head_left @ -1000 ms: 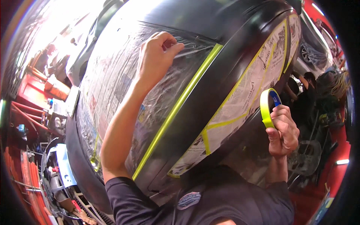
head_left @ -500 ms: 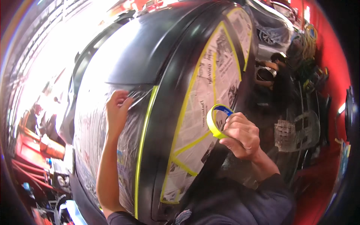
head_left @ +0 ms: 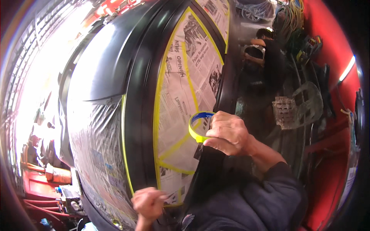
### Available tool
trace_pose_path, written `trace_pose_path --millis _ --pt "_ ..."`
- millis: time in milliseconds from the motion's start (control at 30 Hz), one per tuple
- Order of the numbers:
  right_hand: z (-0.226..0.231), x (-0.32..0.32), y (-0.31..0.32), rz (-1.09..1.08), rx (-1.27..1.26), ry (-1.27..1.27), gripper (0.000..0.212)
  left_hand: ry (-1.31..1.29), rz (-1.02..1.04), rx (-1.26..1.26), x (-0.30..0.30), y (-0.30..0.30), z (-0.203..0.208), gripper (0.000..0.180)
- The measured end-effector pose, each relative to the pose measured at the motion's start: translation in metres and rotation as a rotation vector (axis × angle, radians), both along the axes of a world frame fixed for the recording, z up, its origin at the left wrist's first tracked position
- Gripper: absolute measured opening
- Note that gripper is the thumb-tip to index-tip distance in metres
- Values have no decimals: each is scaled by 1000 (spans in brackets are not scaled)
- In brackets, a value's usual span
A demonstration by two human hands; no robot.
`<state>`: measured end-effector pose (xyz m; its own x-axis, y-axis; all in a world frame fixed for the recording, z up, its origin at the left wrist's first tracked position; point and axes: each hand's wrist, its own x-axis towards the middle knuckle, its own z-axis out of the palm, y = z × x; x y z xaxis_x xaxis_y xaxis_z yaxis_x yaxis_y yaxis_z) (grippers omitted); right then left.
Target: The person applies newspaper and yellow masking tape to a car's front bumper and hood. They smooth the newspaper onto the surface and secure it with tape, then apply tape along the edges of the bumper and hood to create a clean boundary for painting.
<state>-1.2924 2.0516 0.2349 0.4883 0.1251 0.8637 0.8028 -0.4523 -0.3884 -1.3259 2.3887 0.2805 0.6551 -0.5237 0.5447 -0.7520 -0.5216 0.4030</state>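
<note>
My right hand [head_left: 229,133] grips a roll of yellow masking tape [head_left: 195,135] with a blue inner core, held up over the car's side window. That window is covered with newspaper [head_left: 181,96], edged and crossed with yellow tape. Low in the picture, my left hand [head_left: 149,202] is curled closed beside the lower corner of the papered window; whatever its fingers may hold is hidden. Just above it ends a long yellow tape strip [head_left: 125,142], which runs along the edge of clear plastic film [head_left: 96,142] over the rear glass of the dark car.
The black roof [head_left: 111,65] stretches away at the far left. A person [head_left: 264,57] in dark clothes crouches right of the car, near a wheel-like ring. Grey mesh [head_left: 284,111] hangs beyond my right arm. Red wall and hoses line the right; an orange cylinder [head_left: 59,174] stands left.
My left hand has come down from the top of the tape strip to near its lower end, its fingers now more curled. The view has shifted, and the tape roll stays in my right hand.
</note>
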Motion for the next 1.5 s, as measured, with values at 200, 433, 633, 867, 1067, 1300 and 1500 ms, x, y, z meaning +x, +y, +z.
trace_pose_path --millis 200,433,633,867,1067,1300,1500 --pt "-16 12 1 182 4 155 16 1288 -127 -132 -51 -29 -123 37" --pt "-28 7 1 120 -43 324 8 1591 -264 -169 -88 -12 -164 77" --pt "-36 -45 5 12 178 847 17 1172 144 -77 -108 3 -216 36" --pt "-91 -98 77 325 -129 1173 32 1201 318 -503 -129 -5 -206 28" --pt "-115 -128 128 413 31 1333 39 1159 105 -922 -170 -13 -221 34" --pt "-103 -80 182 140 96 728 48 1240 315 -1067 -201 18 -237 26" --pt "-93 -21 212 279 300 847 91 1190 428 -894 -238 54 -253 24"
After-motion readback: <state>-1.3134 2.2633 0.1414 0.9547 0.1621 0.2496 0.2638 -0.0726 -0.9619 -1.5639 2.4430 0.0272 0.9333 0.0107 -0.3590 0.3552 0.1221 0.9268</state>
